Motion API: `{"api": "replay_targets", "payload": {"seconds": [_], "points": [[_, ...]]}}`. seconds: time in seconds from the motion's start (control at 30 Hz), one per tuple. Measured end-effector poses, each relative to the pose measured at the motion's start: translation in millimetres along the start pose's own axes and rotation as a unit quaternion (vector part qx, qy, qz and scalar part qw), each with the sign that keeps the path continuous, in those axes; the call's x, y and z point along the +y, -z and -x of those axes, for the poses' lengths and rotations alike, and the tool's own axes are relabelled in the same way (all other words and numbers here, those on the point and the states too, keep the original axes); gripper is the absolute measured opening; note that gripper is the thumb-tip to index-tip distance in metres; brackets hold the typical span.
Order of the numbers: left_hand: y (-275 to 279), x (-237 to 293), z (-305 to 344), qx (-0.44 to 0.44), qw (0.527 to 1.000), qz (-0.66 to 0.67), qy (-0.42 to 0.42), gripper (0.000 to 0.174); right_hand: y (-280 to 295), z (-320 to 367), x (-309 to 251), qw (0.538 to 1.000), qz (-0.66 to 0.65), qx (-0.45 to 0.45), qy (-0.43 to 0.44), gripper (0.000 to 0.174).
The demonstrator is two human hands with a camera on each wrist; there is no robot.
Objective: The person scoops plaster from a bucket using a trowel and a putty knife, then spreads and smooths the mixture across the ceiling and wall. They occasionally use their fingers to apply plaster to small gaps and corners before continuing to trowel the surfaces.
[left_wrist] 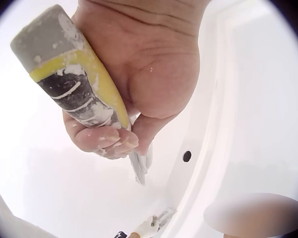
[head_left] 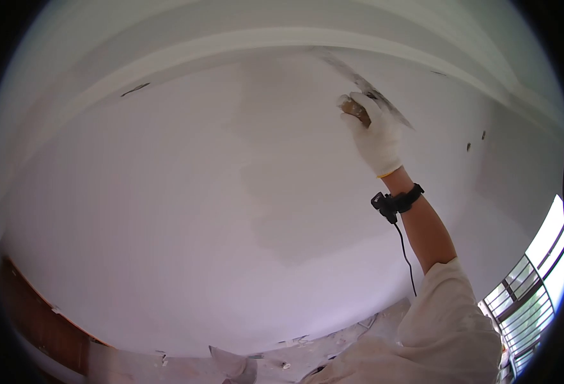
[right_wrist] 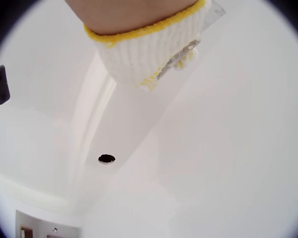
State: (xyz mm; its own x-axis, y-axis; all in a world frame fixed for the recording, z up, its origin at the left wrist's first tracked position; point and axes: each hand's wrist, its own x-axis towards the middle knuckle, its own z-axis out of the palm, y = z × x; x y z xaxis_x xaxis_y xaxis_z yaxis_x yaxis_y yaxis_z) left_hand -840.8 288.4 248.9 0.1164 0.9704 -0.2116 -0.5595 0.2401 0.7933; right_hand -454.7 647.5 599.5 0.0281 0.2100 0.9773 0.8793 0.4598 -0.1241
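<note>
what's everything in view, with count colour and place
wall: 1, whitish, head view's middle
patch: 1, grey, on wall
cornice: 1, pale, above wall
trowel: 1, grey blade, brown handle, upper right
small holes: 2, dark, right of trowel
barred window: 1, bright, far right
panel: 1, brown, lower left
handled tool: 1, yellow-grey-black, left wrist view
wrist camera: 1, black, right forearm
sleeve: 1, cream, lower right
right hand: 1, white-gloved, gripping trowel
left hand: 1, bare, gripping handled tool
</note>
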Motion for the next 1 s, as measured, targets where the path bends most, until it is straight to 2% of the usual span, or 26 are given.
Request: {"api": "replay_targets", "payload": {"seconds": [0.07, 0.13, 0.17, 0.2, 0.23, 0.27, 0.3, 0.33, 0.37, 0.4, 0.43, 0.47, 0.5, 0.53, 0.6, 0.63, 0.67, 0.73, 0.77, 0.8, 0.83, 0.87, 0.9, 0.93, 1.0], "points": [[4.7, 19.2, -20.3, -0.026, 0.999, -0.024, 0.005, 0.016, -2.4, 2.2, 14.0, 1.000, 0.014, 0.013, -0.003, 0.037], [7.4, 39.8, -42.8, -0.046, 0.998, -0.039, 0.009, 0.016, -1.1, 21.6, 16.4, 0.997, -0.048, 0.060, 0.021, 0.033], [1.5, 55.4, -62.1, -0.087, 0.995, -0.035, 0.020, 0.016, -0.6, 39.6, 17.3, 0.967, -0.239, -0.042, -0.073, 0.029], [3.7, 64.5, -71.8, -0.126, 0.991, -0.026, 0.024, 0.016, 16.2, 51.8, -2.3, 0.899, -0.374, -0.158, -0.163, 0.027], [16.1, 72.4, -94.1, -0.188, 0.979, -0.067, 0.032, 0.022, 27.3, 64.7, -17.6, 0.790, -0.486, -0.273, -0.256, 0.027], [2.3, 97.5, -106.7, -0.180, 0.975, -0.099, 0.082, 0.028, 12.2, 90.2, -27.6, 0.657, -0.606, -0.250, -0.372, 0.027], [-11.2, 112.1, -132.8, -0.228, 0.963, -0.106, 0.099, 0.027, -6.8, 115.6, -30.1, 0.552, -0.710, -0.255, -0.356, 0.029], [-29.3, 132.3, -162.6, -0.276, 0.946, -0.135, 0.101, 0.025, -23.5, 141.7, -30.8, 0.428, -0.756, -0.225, -0.440, 0.033], [-39.3, 148.7, -188.8, -0.299, 0.933, -0.179, 0.093, 0.049, -38.8, 161.0, -37.9, 0.392, -0.751, -0.203, -0.492, 0.033], [-47.6, 166.5, -218.8, -0.359, 0.914, -0.164, 0.092, 0.044, -57.0, 168.8, -43.8, 0.353, -0.742, -0.178, -0.542, 0.034], [-135.7, 114.1, -197.4, -0.369, 0.906, -0.197, 0.072, 0.038, 21.4, 187.1, 17.5, 0.343, -0.746, -0.184, -0.540, 0.034], [-156.0, 95.0, -184.6, -0.377, 0.896, -0.223, 0.072, 0.035, 47.6, 208.9, 25.8, 0.333, -0.758, -0.249, -0.502, 0.032], [-141.7, 91.6, -170.0, -0.375, 0.899, -0.217, 0.062, 0.036, 55.1, 226.2, 6.4, 0.326, -0.766, -0.313, -0.457, 0.030], [-142.9, 93.9, -170.7, -0.374, 0.901, -0.213, 0.059, 0.037, 53.1, 224.1, 9.2, 0.319, -0.767, -0.319, -0.456, 0.030], [-118.7, 107.6, -139.3, -0.341, 0.921, -0.177, 0.057, 0.036, 49.4, 214.3, -1.6, 0.323, -0.674, -0.582, -0.321, 0.027], [-99.7, 115.4, -126.9, -0.316, 0.936, -0.145, 0.057, 0.035, 51.9, 214.7, -16.5, 0.356, -0.624, -0.608, -0.337, 0.021], [-81.0, 111.3, -111.8, -0.301, 0.948, -0.098, 0.019, 0.041, 56.7, 205.8, -33.9, 0.469, -0.473, -0.687, -0.289, 0.015], [-61.3, 105.7, -93.9, -0.248, 0.968, -0.035, -0.034, 0.048, 21.2, 275.2, -11.3, 0.621, -0.394, -0.668, -0.114, 0.012], [-44.2, 98.1, -87.2, -0.229, 0.972, -0.018, -0.050, 0.050, 22.3, 278.5, -21.6, 0.631, -0.398, -0.656, -0.112, 0.012], [-32.7, 89.4, -77.9, -0.205, 0.975, 0.001, -0.080, 0.054, 21.6, 277.0, -40.1, 0.597, -0.453, -0.601, -0.279, 0.015], [-21.9, 81.9, -66.6, -0.166, 0.982, 0.000, -0.091, 0.054, 12.3, 273.3, -56.1, 0.537, -0.496, -0.527, -0.433, 0.018], [-19.4, 67.1, -66.3, -0.176, 0.978, 0.041, -0.103, 0.054, -3.5, 264.2, -53.9, 0.538, -0.504, -0.521, -0.430, 0.018], [-19.8, 64.5, -52.4, -0.152, 0.982, 0.061, -0.091, 0.044, -22.2, 261.5, -64.7, 0.500, -0.601, -0.412, -0.468, 0.021], [-20.4, 61.3, -39.8, -0.152, 0.983, 0.053, -0.087, 0.044, -38.3, 258.1, -74.1, 0.447, -0.683, -0.293, -0.498, 0.024], [-15.4, 53.1, -14.3, -0.074, 0.992, 0.024, -0.102, 0.032, -65.2, 214.8, -98.9, 0.458, -0.716, -0.211, -0.483, 0.026]]}}
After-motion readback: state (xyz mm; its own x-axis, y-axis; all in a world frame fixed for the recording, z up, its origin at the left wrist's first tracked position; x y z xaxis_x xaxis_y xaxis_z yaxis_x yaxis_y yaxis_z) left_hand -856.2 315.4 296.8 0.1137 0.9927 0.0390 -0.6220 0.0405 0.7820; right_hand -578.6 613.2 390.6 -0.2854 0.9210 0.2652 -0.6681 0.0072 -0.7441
